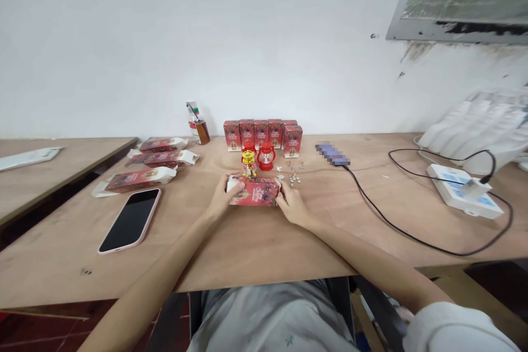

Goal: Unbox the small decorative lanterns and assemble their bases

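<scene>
A red printed box [259,192] lies on its side between my two hands, just above the table. My left hand [223,196] grips its left end, thumb on the front face. At the box's right end, the fingers of my right hand [290,201] are closed on the edge by the flap. Right behind the box stand a gold miniature lantern [248,164] and a red miniature lantern [266,157]; another red one is partly hidden behind the gold. Several small round button cells [293,179] lie near my right hand.
Several upright red boxes [261,135] line the wall. Flattened-looking open boxes [140,177] and a phone [131,220] lie left. A bottle of brown liquid [198,126] stands behind. Rightward are a cabled phone [332,154], a power strip [464,191] and white wrapped items [474,129].
</scene>
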Available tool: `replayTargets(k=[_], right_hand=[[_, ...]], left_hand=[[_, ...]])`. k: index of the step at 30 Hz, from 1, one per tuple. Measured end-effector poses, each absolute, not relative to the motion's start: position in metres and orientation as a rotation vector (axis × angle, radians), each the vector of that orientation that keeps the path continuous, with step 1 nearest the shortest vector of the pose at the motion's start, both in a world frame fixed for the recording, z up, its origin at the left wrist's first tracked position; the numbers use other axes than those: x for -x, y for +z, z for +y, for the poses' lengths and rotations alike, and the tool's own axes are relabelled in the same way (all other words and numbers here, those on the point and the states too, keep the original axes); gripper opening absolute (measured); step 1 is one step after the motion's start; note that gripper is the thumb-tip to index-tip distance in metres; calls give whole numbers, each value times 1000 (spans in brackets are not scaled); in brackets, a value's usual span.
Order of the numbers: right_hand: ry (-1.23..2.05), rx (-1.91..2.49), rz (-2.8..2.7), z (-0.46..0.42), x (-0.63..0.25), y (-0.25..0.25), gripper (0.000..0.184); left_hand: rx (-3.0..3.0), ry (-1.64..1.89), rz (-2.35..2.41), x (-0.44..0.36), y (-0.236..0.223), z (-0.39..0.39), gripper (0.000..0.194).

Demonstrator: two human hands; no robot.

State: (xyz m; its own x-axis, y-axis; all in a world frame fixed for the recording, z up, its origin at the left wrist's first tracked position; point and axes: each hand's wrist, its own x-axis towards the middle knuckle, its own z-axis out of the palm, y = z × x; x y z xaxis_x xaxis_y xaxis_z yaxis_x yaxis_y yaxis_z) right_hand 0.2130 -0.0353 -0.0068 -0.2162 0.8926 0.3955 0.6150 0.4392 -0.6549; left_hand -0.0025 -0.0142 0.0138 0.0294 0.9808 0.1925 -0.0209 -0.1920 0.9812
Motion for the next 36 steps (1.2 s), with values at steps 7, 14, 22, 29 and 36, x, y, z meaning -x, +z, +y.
replayTargets(k=[7,14,22,29,36], right_hand=[[507,1163,-1759,-38,-213,-6,33],[656,1165,-1633,-34,-211,-5,35],[673,1004,-1583,-23,-214,-8,44],[377,975,-1739,-37,-213,-2,31],[425,981,-1729,-39,-211,1,32]], left_hand=[[-1055,1391,1043,11,17,-6,56],[-997,1367,1017,20,22,-4,57],[-884,1330,950,22,30,-8,47],[-820,1390,982,17,29,-10,24],[-900,1383,979,18,24,-8,31]])
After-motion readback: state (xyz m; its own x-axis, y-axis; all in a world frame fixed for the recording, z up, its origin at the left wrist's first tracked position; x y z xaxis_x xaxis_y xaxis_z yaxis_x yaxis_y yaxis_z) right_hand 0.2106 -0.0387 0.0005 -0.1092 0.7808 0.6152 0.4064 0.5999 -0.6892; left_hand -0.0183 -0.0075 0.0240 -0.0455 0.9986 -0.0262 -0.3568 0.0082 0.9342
